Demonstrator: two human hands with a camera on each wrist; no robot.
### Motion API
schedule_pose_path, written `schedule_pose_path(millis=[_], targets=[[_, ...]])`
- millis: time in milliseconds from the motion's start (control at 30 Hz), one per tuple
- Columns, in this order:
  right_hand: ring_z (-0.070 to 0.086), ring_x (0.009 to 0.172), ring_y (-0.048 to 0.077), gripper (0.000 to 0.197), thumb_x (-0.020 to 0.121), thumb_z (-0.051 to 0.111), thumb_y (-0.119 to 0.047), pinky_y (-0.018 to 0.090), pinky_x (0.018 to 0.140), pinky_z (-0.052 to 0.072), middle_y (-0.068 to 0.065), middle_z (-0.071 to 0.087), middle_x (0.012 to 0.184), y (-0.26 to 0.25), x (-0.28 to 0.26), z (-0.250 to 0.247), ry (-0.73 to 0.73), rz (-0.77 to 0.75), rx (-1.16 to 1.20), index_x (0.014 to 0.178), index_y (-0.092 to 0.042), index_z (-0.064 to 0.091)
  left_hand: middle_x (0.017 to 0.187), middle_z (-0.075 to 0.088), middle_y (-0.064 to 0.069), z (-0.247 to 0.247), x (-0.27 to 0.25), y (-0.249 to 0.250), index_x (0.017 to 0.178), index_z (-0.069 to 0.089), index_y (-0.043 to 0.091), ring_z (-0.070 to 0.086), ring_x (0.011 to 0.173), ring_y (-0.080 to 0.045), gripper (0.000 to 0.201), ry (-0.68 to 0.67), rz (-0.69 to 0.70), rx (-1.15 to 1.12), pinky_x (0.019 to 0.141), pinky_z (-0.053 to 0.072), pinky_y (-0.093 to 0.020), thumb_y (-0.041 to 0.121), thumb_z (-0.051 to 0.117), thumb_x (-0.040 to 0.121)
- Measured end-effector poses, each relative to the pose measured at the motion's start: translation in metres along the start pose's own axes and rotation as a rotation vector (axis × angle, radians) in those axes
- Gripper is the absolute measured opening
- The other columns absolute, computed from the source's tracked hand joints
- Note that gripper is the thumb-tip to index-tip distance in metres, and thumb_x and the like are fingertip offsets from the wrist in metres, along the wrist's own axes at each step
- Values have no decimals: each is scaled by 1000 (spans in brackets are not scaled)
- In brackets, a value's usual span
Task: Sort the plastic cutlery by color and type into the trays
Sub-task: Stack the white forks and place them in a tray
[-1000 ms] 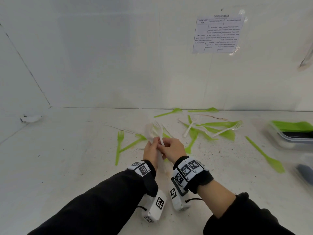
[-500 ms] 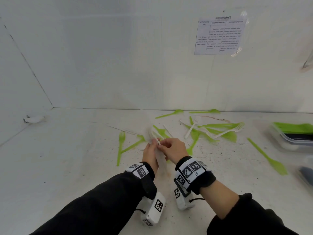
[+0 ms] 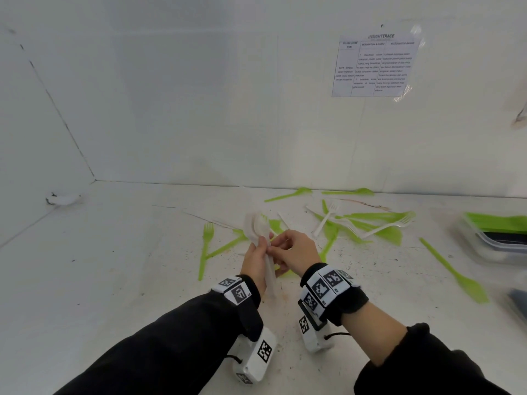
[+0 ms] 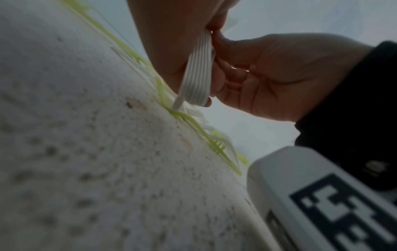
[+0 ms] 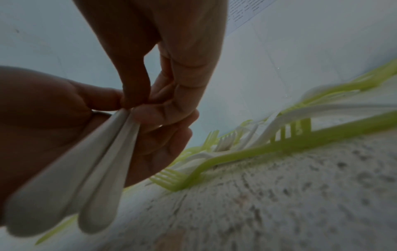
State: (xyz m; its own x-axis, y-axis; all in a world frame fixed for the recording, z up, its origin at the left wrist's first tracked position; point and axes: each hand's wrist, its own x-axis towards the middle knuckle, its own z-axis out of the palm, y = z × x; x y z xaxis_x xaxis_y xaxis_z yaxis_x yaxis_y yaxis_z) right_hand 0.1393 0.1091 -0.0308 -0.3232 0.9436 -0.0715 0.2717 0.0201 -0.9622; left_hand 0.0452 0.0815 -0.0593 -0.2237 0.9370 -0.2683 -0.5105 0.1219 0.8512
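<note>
White spoons (image 3: 261,238), a stacked bundle, held above the table (image 3: 119,280) at centre, bowls up and away from the person, handles pointing down toward the wrists. Left-wrist view shows the handles (image 4: 198,71) layered edge to edge, several deep; right-wrist view shows two handle ends (image 5: 90,178) splayed apart at the bottom.

Left hand (image 3: 256,262) wrapped round the bundle's stems, fingers curled, thumb side toward the right hand. Right hand (image 3: 293,252) pinching the same bundle from the other side, thumb and forefinger meeting at the stems, remaining fingers (image 5: 163,135) loosely curled below. Both hands touching each other at the grip.

Loose cutlery on the table beyond and beside the hands: a green fork (image 3: 206,246) just left of the hands, tines away; a green piece crossing it at an angle; a tangle of green and white forks (image 3: 368,223) right of centre, overlapping; two green pieces (image 3: 319,192) near the back wall; a green spoon (image 3: 453,272) lying alone further right.

Tray (image 3: 490,243) at the right edge, clear-walled, green cutlery (image 3: 499,222) lying across its top. A second container at the far right edge, cut off, contents unclear.

Printed sheet (image 3: 376,67) taped to the back wall
</note>
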Motion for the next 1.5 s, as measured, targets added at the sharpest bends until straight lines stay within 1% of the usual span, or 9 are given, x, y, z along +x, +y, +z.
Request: schedule_pose_path(millis=[200,367,567,767,900,1067,1167,1300,1500], targets=[[60,61,11,12,85,66,-14,21,48,52,-1,60,75,3,-1,0,-12,17,48,80,-14,55,102,64,-13,1,-5,0,123,49,14,61,83,-26,31,10,-13,-30,77,49,-41,26,29,103],[65,69,20,12,82,69,-15,36,65,58,5,66,82,2,2,-1,55,-8,17,78,-19,58,104,64,-16,-1,-4,1,118,53,14,63,90,-31,29,55,-4,-61,82,49,-47,26,31,103],[64,65,9,14,81,70,-16,21,45,49,-6,66,80,1,-3,0,9,-14,64,79,-18,57,100,66,-10,3,-7,1,112,57,19,60,82,-25,32,29,-54,-35,81,46,-41,32,29,102],[69,83,17,6,82,70,-24,32,76,58,2,71,88,4,-3,4,37,-19,44,81,-23,64,110,64,-13,5,-12,3,126,50,10,62,88,-24,42,-23,-50,-13,80,49,-40,36,28,102],[62,72,10,15,88,57,-9,17,55,51,-8,60,82,-3,-5,5,-79,-25,-44,99,-11,67,101,62,-11,-1,-10,6,110,50,12,61,82,-26,23,56,-14,-6,74,51,-42,27,35,102],[52,71,9,20,88,52,-9,14,56,38,-2,61,88,-16,23,-11,-27,0,-270,82,-23,64,82,53,-6,-10,-9,11,93,50,15,55,61,-23,14,214,50,57,56,46,-33,22,41,100],[56,91,20,34,91,41,-1,20,68,43,8,61,112,-28,46,-23,-65,5,-585,105,-15,68,71,46,-6,-14,-8,16,95,50,11,41,48,-20,10,241,45,53,47,35,-26,19,45,98],[45,128,26,44,97,36,-7,29,97,40,12,42,143,-34,65,-21,-390,81,-1084,139,-18,42,68,47,-5,-18,-8,20,91,51,13,38,46,-18,8,258,26,77,46,33,-25,18,48,96],[55,112,31,44,93,40,-2,34,77,43,12,46,132,-30,77,-11,-432,-92,-1271,134,-19,42,67,48,-6,-23,-4,22,89,52,13,39,45,-18,9,295,8,76,45,34,-25,18,49,95]])
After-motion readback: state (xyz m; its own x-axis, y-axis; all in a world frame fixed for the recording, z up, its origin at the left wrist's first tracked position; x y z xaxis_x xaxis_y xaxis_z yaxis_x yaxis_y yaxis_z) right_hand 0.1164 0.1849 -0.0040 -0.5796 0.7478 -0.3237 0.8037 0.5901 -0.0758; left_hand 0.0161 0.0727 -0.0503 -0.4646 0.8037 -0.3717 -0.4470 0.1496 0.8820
